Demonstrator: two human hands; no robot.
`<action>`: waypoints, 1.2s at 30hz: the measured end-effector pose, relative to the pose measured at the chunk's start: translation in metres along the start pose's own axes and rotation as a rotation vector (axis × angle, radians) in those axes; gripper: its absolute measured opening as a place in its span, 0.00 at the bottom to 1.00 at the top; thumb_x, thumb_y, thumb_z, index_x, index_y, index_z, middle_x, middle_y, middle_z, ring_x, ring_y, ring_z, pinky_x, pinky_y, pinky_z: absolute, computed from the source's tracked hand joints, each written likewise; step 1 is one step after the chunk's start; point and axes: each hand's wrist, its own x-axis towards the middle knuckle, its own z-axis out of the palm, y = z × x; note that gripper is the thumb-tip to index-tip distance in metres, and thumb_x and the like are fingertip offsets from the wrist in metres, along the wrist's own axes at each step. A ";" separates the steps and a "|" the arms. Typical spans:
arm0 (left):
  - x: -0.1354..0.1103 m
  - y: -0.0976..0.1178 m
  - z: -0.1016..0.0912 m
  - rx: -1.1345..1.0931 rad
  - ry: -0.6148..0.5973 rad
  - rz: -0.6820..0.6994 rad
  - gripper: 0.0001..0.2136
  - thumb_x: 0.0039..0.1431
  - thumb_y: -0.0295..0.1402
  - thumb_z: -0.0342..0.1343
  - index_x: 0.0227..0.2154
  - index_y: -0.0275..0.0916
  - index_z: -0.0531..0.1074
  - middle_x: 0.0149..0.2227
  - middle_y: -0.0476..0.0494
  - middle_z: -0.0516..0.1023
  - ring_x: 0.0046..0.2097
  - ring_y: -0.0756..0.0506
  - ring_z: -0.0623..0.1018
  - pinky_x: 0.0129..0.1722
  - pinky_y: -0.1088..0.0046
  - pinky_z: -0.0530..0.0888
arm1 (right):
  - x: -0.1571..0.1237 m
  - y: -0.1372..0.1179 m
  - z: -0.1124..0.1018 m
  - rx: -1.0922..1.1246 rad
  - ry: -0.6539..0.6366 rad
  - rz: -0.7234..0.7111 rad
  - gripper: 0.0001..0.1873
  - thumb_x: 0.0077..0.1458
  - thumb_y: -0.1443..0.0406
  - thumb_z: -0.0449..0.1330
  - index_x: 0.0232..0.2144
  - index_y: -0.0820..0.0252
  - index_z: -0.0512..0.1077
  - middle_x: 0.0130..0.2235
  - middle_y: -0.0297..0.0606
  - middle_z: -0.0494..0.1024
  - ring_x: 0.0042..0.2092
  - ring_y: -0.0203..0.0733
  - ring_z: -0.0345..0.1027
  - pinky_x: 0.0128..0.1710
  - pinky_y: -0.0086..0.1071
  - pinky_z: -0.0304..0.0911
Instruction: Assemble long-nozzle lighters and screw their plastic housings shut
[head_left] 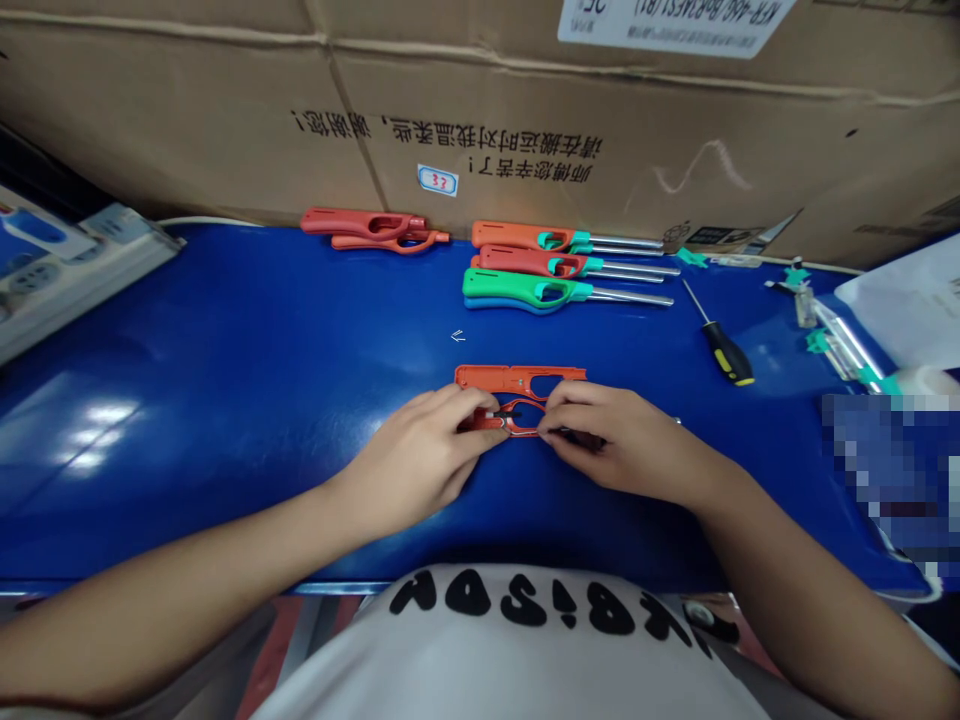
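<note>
Low over the blue table, both hands hold one half of an orange lighter casing [523, 422], its inside facing up, with a dark part and a thin pale wire in it. My left hand [431, 440] pinches the handle end at the left. At the trigger loop on the right, the fingers of my right hand [611, 430] are closed on the casing; what else they hold is hidden. Just beyond the hands lies the matching orange casing half [495, 379], flat on the table.
Long-nosed lighters [517, 287] in several colours lie behind, beside red and orange casings [360, 225]. To the right are a screwdriver [724, 350] and loose lighter parts [847, 340]. A cardboard box [225, 120] walls the back; a power strip [82, 270] stands left.
</note>
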 end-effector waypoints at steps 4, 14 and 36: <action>0.001 0.000 -0.001 0.011 -0.011 0.000 0.14 0.69 0.27 0.50 0.51 0.43 0.78 0.47 0.40 0.75 0.47 0.42 0.75 0.44 0.62 0.75 | 0.000 0.000 -0.001 0.011 0.020 -0.013 0.08 0.64 0.69 0.56 0.38 0.58 0.76 0.41 0.38 0.75 0.39 0.37 0.71 0.38 0.30 0.65; -0.002 0.010 -0.009 0.211 -0.054 0.050 0.15 0.68 0.27 0.50 0.53 0.37 0.75 0.51 0.38 0.79 0.46 0.37 0.77 0.39 0.58 0.78 | 0.002 0.000 0.003 0.001 0.030 -0.005 0.07 0.62 0.70 0.57 0.36 0.57 0.75 0.41 0.37 0.75 0.37 0.36 0.70 0.37 0.30 0.64; -0.010 0.007 -0.004 0.122 0.011 0.031 0.18 0.70 0.32 0.48 0.60 0.34 0.69 0.55 0.33 0.78 0.54 0.36 0.80 0.52 0.52 0.80 | -0.034 0.055 -0.074 -0.458 0.645 0.753 0.11 0.60 0.62 0.56 0.41 0.58 0.76 0.43 0.44 0.77 0.41 0.48 0.72 0.45 0.39 0.65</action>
